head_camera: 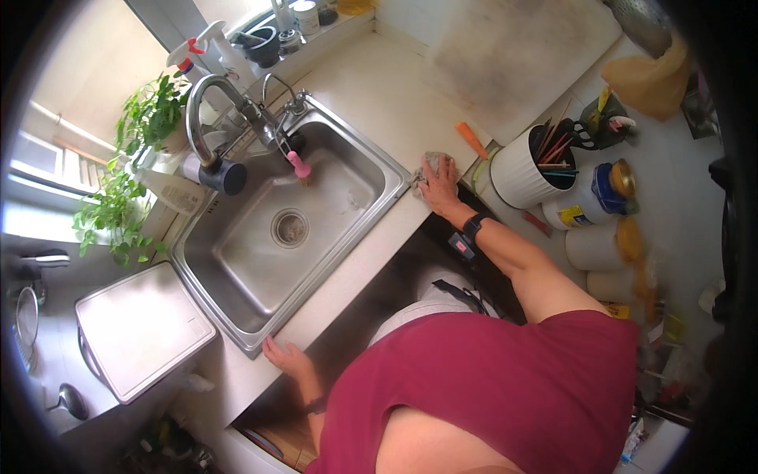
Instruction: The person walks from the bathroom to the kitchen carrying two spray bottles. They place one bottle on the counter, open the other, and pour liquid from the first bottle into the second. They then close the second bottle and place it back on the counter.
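My right hand (439, 191) presses a crumpled grey-beige cloth (417, 183) onto the white countertop (367, 98), just past the sink's right corner. Its fingers are spread over the cloth and hide part of it. My left hand (287, 358) holds nothing and rests at the counter's front edge, by the near corner of the stainless steel sink (260, 266). Inside the sink, a pink-handled brush (300, 166) hangs below the curved chrome faucet (194, 112). A strainer (290, 228) sits in the drain.
A carrot (471, 140) lies beside a white ribbed utensil holder (510, 175) and a large cutting board (521, 59). Several lidded jars (592, 243) line the right side. Left of the sink is a white board (145, 332); spray bottles (228, 59) and a leafy plant (154, 112) stand by the window.
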The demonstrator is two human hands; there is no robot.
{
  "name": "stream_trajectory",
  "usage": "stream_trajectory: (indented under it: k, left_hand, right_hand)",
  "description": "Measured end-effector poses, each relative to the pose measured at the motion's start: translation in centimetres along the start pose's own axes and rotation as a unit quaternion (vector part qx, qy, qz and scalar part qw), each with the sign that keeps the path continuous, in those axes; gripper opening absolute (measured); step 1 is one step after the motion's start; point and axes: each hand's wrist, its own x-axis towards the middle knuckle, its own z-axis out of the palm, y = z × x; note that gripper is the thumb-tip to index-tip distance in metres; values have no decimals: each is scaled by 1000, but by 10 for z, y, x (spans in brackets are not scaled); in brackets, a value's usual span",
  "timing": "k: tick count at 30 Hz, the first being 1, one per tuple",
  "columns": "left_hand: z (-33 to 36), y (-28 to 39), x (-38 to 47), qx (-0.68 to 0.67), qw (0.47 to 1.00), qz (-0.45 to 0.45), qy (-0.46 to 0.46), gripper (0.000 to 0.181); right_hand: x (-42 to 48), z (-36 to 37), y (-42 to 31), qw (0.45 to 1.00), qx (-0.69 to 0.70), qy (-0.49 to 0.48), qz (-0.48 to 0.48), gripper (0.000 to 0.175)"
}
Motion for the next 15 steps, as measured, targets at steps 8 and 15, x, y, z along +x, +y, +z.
stream_trajectory:
  k: [8,15]
  left_hand:
    - [25,-3,-11,141,990,-1,-25,55]
    - [10,15,-2,164,978,-47,-118,81]
  right_hand:
    - [102,13,-11,985,70,72,-139,66]
    - [316,48,-59,992,45,97,-75,61]
